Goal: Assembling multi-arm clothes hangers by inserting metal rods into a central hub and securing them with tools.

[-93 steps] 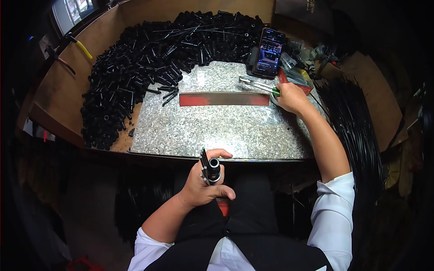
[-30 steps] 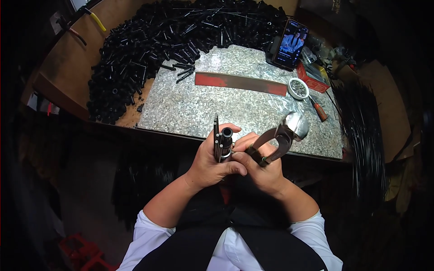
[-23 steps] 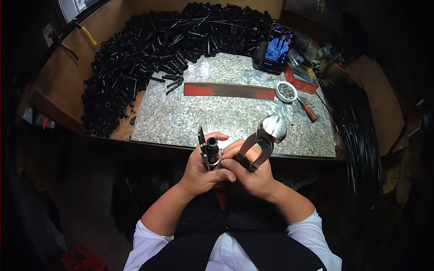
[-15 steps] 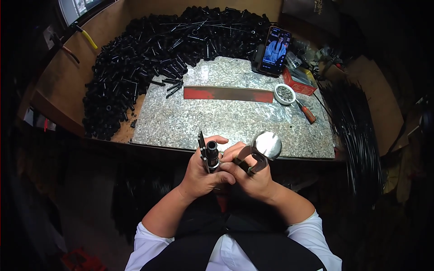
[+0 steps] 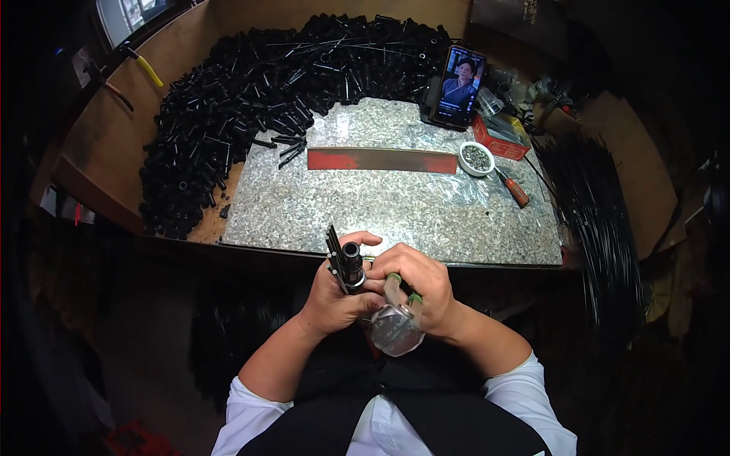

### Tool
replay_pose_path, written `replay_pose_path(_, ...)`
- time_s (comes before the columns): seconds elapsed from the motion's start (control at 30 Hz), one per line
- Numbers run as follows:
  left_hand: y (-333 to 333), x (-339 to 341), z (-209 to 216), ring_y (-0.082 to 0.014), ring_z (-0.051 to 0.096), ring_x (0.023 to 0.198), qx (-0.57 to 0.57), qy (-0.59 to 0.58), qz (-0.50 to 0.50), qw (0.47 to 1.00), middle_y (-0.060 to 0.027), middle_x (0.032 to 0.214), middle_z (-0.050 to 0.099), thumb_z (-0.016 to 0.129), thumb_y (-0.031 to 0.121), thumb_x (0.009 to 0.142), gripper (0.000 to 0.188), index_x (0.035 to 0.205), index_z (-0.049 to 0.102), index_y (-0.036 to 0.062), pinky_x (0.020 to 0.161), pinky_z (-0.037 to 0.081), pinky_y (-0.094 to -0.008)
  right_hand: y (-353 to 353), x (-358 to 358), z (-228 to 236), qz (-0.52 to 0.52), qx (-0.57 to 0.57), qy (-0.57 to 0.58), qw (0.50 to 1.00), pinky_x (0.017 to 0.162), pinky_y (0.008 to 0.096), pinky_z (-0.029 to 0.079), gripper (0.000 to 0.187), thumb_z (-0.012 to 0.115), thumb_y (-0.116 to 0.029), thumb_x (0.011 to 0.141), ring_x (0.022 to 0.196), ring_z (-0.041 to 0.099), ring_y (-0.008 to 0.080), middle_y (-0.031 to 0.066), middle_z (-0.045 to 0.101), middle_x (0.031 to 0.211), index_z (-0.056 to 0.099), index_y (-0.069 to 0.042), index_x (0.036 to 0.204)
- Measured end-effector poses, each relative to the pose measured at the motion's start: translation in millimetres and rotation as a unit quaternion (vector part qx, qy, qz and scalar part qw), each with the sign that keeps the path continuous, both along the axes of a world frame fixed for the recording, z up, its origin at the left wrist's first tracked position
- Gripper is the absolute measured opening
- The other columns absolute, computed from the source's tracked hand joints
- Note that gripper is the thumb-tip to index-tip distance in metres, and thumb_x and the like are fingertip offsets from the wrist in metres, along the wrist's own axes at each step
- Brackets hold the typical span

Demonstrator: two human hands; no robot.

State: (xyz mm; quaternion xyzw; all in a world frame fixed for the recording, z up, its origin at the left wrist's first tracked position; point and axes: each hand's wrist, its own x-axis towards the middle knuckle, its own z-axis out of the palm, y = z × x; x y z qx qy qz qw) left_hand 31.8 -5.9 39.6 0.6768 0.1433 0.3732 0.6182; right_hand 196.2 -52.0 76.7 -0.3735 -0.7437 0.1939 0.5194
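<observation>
Just in front of the work board's near edge, my left hand (image 5: 328, 300) is closed round a black tubular part (image 5: 351, 262), its round open end facing up. Several thin black rods (image 5: 331, 247) stand beside the tube in the same grip. Close against it on the right, my right hand (image 5: 422, 277) is closed on a pincers-like tool (image 5: 397, 332) with green-banded handles. Its broad, rounded metal head hangs down toward my body. My right fingertips are beside the tube; whether they also pinch something small there is hidden.
A large heap of black tubular parts (image 5: 251, 91) fills the back left. On the speckled board (image 5: 342, 201) lie a red-brown strip (image 5: 380, 159), a white bowl of small metal pieces (image 5: 477, 159) and a screwdriver (image 5: 514, 190). A propped phone (image 5: 458, 87), red box (image 5: 502, 137) and black rod bundle (image 5: 601, 220) stand right.
The pincers-like tool has swung in my right hand: its metal head went from pointing away over the board to hanging toward my body. My left hand keeps its hold, nearly still.
</observation>
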Motion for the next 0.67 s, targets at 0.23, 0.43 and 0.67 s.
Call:
replay_pose_path(0.23, -1.5, 1.1, -3.7, -0.0082, 0.059, 0.084, -0.057, -0.032, 0.027, 0.997, -0.0025, 0.086, 0.064, 0.087, 0.012, 0.062, 0.087, 0.13, 0.034, -0.0007, 0.077, 0.047, -0.0231, 3.0, -1.1, -5.9, 0.037, -0.136, 0.053, 0.989, 0.06, 0.0338, 0.047, 0.018, 0.071, -0.004, 0.072, 0.068, 0.059, 0.0282, 0.0118, 0.056, 0.077, 0.058, -0.002, 0.084)
replay_pose_path(0.43, 2.2, -3.9, -8.8, -0.0077, 0.059, 0.086, -0.125, -0.078, -0.003, 0.989, -0.0031, 0.09, 0.066, 0.087, 0.018, 0.062, 0.09, 0.131, 0.033, -0.0005, 0.075, 0.046, -0.0226, 3.1, -2.3, 7.9, 0.056, -0.31, 0.11, 0.943, 0.066, 0.0274, 0.046, 0.02, 0.07, -0.014, 0.079, 0.073, 0.056, 0.0113, 0.0057, 0.06, 0.08, 0.06, 0.001, 0.09)
replay_pose_path(0.67, 3.3, -3.8, -6.8, -0.009, 0.061, 0.089, -0.182, -0.143, -0.021, 0.973, -0.007, 0.096, 0.066, 0.086, 0.016, 0.063, 0.092, 0.134, 0.03, 0.0014, 0.077, 0.047, -0.023, 7.4, -11.8, 18.7, 0.064, -0.354, 0.117, 0.926, 0.067, 0.0274, 0.046, 0.022, 0.067, -0.015, 0.082, 0.073, 0.055, 0.0112, 0.005, 0.06, 0.08, 0.061, -0.001, 0.099)
